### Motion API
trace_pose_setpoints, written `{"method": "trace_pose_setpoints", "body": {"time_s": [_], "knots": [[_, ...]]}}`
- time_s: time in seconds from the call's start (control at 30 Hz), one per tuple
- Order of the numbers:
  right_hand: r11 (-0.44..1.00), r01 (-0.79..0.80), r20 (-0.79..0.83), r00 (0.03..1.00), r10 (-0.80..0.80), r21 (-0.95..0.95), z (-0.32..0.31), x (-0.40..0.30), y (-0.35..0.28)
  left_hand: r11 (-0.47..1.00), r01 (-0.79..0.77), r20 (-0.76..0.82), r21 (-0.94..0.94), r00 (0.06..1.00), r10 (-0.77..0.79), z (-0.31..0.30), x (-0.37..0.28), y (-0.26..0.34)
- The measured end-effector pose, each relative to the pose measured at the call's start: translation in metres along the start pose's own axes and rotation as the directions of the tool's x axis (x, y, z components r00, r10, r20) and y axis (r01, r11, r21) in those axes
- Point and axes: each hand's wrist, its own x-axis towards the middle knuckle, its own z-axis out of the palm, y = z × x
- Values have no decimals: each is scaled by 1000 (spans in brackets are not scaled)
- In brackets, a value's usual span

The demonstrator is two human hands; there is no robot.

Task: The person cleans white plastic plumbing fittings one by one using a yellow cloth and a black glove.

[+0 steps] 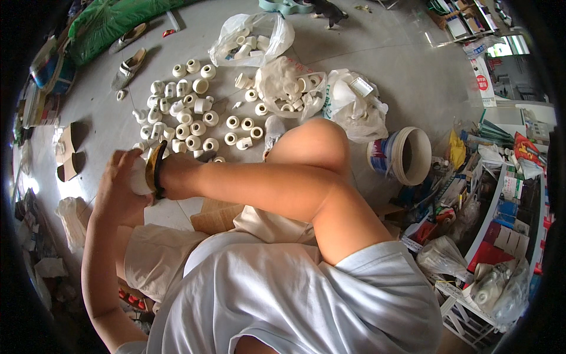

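Observation:
My left hand (121, 177) is wrapped around a smooth white object (140, 177), probably a plastic fitting; its fingers cover much of it. From the other side my right hand (179, 176) reaches across with a curved yellow-and-black item (155, 170) at its fingers, pressed up to the white object. Exactly what that item is cannot be told. Beyond the hands, many loose white plastic pipe fittings (197, 128) lie on the floor in rough groups, elbows and reducers among them. A few (244, 142) sit apart, closer to my shoe (275, 132).
Plastic bags (252, 40) of fittings lie ahead, an open one (283, 84) nearer and a third (356, 104) to its right. A white bucket (400, 155) rests on its side. Crowded shelving (495, 234) lines the right. Slippers (126, 71) and cardboard (68, 152) are left; a cat (329, 13) is far ahead.

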Motion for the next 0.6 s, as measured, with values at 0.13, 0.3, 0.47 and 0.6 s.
{"method": "trace_pose_setpoints", "body": {"time_s": [0.13, 0.3, 0.47, 0.6], "knots": [[905, 255, -77, 952, -297, -340, 16, -9, 25, 820, 513, 655, -254, 715, -245, -2, 6, 0], [942, 304, -324, 913, -247, 140, -5, -13, 26, 762, 504, 665, -406, 735, -132, -5, -2, 0], [984, 166, -295, 939, -177, -62, 6, -15, 21, 996, 49, 51, -70, 998, -45, 0, -6, 16], [974, 105, -177, 982, -69, 199, 2, -11, 3, 966, -198, -253, 168, 938, 236, 10, -4, 7]]}}
